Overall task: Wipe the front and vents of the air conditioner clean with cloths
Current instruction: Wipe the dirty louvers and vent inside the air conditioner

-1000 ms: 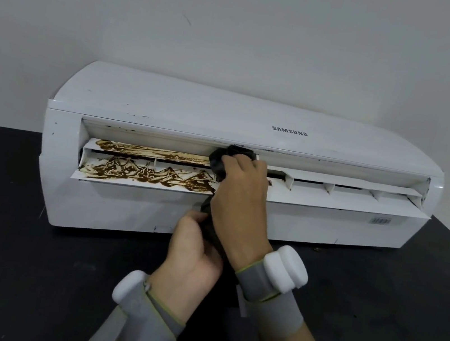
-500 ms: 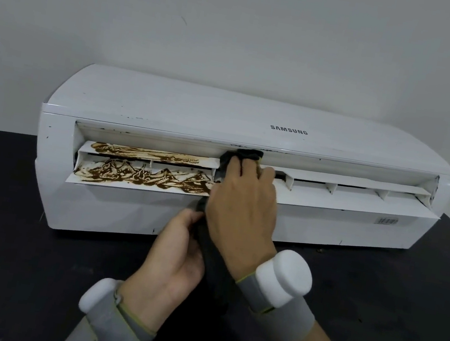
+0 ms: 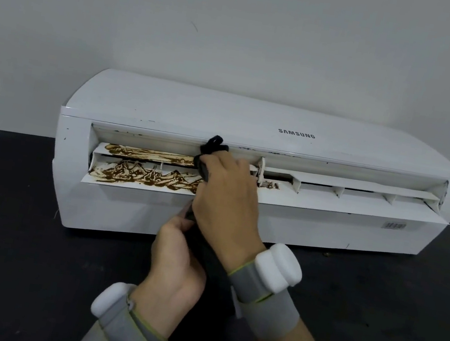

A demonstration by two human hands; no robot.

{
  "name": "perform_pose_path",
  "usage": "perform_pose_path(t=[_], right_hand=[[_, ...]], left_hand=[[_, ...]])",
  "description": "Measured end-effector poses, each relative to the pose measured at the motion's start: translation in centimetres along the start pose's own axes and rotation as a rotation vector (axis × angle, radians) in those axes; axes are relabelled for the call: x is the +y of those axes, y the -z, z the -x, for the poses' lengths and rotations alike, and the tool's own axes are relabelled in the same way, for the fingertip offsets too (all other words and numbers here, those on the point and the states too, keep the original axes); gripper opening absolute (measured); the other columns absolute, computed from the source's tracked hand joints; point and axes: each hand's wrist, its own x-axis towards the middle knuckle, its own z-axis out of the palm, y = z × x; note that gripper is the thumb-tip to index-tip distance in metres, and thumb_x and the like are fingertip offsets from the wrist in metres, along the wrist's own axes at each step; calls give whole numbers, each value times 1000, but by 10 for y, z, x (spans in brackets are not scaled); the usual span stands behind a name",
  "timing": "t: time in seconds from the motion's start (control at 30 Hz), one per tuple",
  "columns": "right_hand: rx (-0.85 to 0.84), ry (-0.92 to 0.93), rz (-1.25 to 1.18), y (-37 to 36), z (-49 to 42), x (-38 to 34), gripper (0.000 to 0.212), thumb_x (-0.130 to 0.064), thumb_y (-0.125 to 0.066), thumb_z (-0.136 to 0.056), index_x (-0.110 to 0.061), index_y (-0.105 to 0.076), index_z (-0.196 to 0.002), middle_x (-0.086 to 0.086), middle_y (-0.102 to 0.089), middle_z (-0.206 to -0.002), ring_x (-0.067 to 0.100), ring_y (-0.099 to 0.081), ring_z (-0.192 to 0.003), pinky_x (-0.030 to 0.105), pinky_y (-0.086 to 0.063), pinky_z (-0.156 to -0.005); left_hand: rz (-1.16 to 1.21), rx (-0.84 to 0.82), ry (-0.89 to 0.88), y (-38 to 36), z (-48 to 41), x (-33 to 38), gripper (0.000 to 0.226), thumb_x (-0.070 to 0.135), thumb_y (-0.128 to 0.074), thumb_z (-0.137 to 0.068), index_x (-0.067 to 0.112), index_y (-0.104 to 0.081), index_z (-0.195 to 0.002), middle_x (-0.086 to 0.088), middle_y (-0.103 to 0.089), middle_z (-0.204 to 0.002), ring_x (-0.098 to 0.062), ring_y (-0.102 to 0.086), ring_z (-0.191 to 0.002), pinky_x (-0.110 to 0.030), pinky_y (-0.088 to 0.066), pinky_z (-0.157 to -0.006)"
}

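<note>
A white air conditioner [image 3: 169, 105] lies on a black table [image 3: 3, 223]. Its open vent flaps [image 3: 345, 201] are white on the right. Brown grime [image 3: 140, 174] covers the left part of the flaps, and a small brown patch [image 3: 270, 185] shows just right of my right hand. My right hand [image 3: 225, 200] grips a black cloth [image 3: 213, 146] and presses it into the middle of the vent. The cloth's tail hangs down under that hand, and my left hand [image 3: 176, 263] holds this lower part in front of the unit's lower panel.
A grey wall [image 3: 241, 25] rises right behind the unit. A barcode sticker [image 3: 393, 225] sits on the lower right of the front panel. A small brown crumb [image 3: 326, 254] lies on the table below the unit's right half.
My right hand and the cloth have slid left along the vent, uncovering a small brown patch to their right. My left hand kept hold of the cloth's tail below. The camera has shifted slightly.
</note>
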Motion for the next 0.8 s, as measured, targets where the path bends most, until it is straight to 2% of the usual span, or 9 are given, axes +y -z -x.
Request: perform_pose_path(t=[0.07, 0.2, 0.3, 0.43, 0.5, 0.6, 0.67, 0.73, 0.8], right_hand=[[-8, -20, 117, 2, 0, 0, 36, -12, -45, -86, -18, -52, -121, 1, -50, -125, 26, -40, -109, 35, -31, -83], [-44, -143, 275, 11, 0, 7, 28, -16, -36, -92, -15, -48, -118, 8, -49, -123, 30, -41, -111, 38, -32, -84], [-59, -218, 320, 19, 1, 20, 25, -19, -36, -94, -14, -49, -115, 7, -50, -123, 31, -43, -110, 37, -33, -82], [-71, -156, 268, 17, 0, 21, 25, -14, -40, -90, -14, -52, -111, 6, -52, -120, 29, -42, -107, 32, -27, -75], [-62, -121, 220, 13, 0, 16, 29, -12, -42, -86, -14, -53, -113, 5, -51, -120, 28, -41, -107, 32, -31, -77], [-55, -86, 185, 9, -3, 5, 32, -11, -42, -86, -15, -54, -116, 4, -52, -120, 28, -41, -107, 34, -33, -84], [-65, -47, 166, 5, -6, -9, 33, -10, -41, -86, -14, -53, -117, 5, -52, -120, 29, -42, -106, 33, -30, -80], [-78, -36, 168, 2, -9, -21, 32, -8, -39, -86, -12, -53, -114, 7, -52, -119, 29, -41, -105, 31, -23, -74], [-79, -47, 182, 1, -10, -25, 30, -7, -37, -87, -11, -53, -111, 7, -52, -118, 28, -41, -105, 30, -21, -73]], left_hand=[[-8, -65, -13, 2, 0, 6, 36, 9, -32, -90, 18, -65, -100, -3, -72, -72, -17, -68, -66, -28, -50, -61], [-94, -174, 37, 0, 2, 9, 32, 7, -34, -91, 11, -66, -98, -7, -71, -72, -17, -70, -60, -23, -54, -50], [-169, -215, 53, -3, 1, 7, 36, 4, -35, -93, 12, -64, -111, -11, -71, -88, -19, -70, -71, -25, -57, -56], [-201, -179, 10, -3, -2, 7, 43, -2, -33, -92, 12, -60, -123, -17, -66, -114, -23, -66, -93, -30, -56, -70], [-215, -169, -27, 1, -1, 9, 46, -3, -32, -91, 14, -58, -125, -16, -67, -112, -24, -65, -93, -31, -54, -72], [-203, -123, -87, 2, -1, 13, 44, -4, -31, -90, 16, -62, -115, -12, -69, -97, -21, -67, -80, -27, -55, -61], [-165, -97, -74, 3, -2, 19, 38, 1, -35, -92, 15, -65, -111, -11, -70, -91, -20, -68, -75, -26, -55, -58], [-141, -59, -45, 5, -3, 26, 35, 6, -40, -93, 13, -63, -119, -10, -69, -94, -21, -67, -78, -28, -54, -62], [-129, -40, -43, 7, -3, 31, 41, 2, -37, -92, 14, -60, -124, -10, -68, -93, -22, -64, -82, -31, -52, -66]])
